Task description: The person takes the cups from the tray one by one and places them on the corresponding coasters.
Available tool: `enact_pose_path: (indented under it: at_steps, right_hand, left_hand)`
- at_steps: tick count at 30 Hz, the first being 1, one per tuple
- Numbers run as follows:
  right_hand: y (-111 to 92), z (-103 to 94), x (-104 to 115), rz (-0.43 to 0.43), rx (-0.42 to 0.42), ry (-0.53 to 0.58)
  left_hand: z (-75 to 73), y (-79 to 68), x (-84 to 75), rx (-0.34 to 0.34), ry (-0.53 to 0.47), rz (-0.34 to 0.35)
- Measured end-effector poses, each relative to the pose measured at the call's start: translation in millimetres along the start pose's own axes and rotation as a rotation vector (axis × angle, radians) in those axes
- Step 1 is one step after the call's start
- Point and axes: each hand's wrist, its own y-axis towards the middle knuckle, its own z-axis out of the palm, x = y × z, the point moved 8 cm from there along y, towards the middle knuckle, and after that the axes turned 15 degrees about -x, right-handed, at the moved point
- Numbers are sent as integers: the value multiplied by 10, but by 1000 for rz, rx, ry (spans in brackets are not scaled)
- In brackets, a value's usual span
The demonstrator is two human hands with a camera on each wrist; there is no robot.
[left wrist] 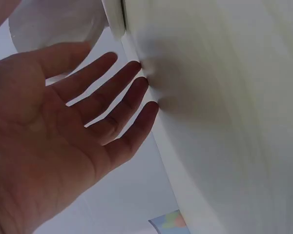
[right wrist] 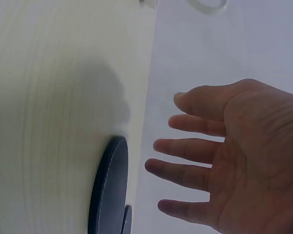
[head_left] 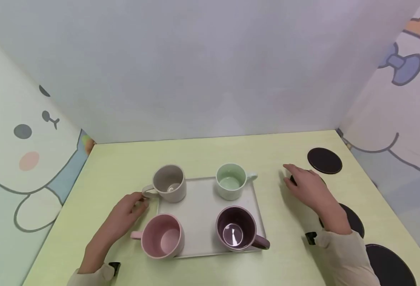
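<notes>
My left hand [head_left: 123, 212] is beside the handle of a grey mug [head_left: 168, 183], its fingers loosely bent around nothing. In the left wrist view its fingertips [left wrist: 151, 109] come down at the table surface. A pink mug [head_left: 162, 236] sits just to the right of that hand, handle pointing left. Toward the right of the white tray [head_left: 201, 216] stand a mint green mug [head_left: 230, 182] and a dark purple mug [head_left: 236, 228], handles pointing right. Over a partly covered black coaster, my right hand [head_left: 309, 190] hovers with spread fingers [right wrist: 185, 150], holding nothing.
Along the table's right side lies a row of round black coasters, among them a far coaster [head_left: 324, 160] and a near one [head_left: 390, 265]. A pale back wall [head_left: 210, 79] and side walls printed with cartoon animals enclose the light wooden table [head_left: 124, 159].
</notes>
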Motion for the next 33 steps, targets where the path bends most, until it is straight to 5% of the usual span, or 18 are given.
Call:
enact_pose_path:
  at_steps: [7, 16, 33]
  right_hand:
    - [-69, -15, -257, 48, 49, -13]
    - [-208, -51, -515, 144, 197, -21]
    - [-71, 44, -417, 72, 211, 36]
  left_hand:
    - [79, 13, -97, 41, 29, 103]
    - [197, 2, -161, 0, 41, 143]
    - [234, 39, -65, 18, -61, 248]
